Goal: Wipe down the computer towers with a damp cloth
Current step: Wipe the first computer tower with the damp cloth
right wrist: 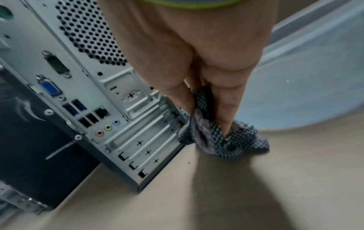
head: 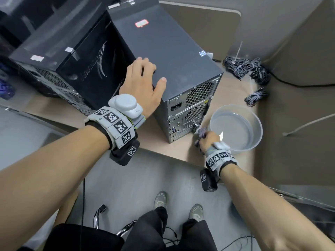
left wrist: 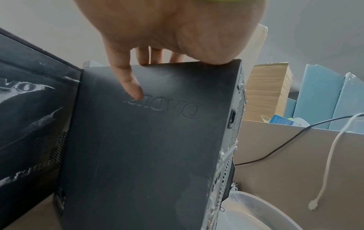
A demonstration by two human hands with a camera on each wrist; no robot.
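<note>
You stand at a beige desk (head: 45, 105) set into a corner, with tan partition walls (head: 299, 57) rising at twelve and three o'clock. The near computer tower (head: 163, 51) stands upright at the centre of the desk, its metal back panel (right wrist: 110, 96) with ports and vent holes facing you. Your left hand (head: 143, 82) lies over the tower's top near edge, thumb on the top panel; in the left wrist view the fingers (left wrist: 126, 77) reach down straight against the dusty side panel with its embossed logo, so the hand is flat and relaxed, bracing rather than clenched. A second tower (head: 59, 57), black with pale smears on its side, stands just beside the first at nine o'clock.

Your right hand (head: 208, 140) is at five o'clock of the near tower, down at its bottom rear corner, fingers pinched round a bunched checked cloth (right wrist: 220, 140). The cloth touches the desk top and sits against the tower's lower rear edge.

A clear plastic basin (head: 257, 127) holding shallow water stands on the desk just beside that hand, at four o'clock of the tower. Bundles of grey cable (head: 243, 66) lie in the corner at two o'clock. A white cable (head: 308, 124) trails at three o'clock. Grey floor (head: 126, 178) shows below the desk edge, with your shoes (head: 160, 200) at six o'clock.
</note>
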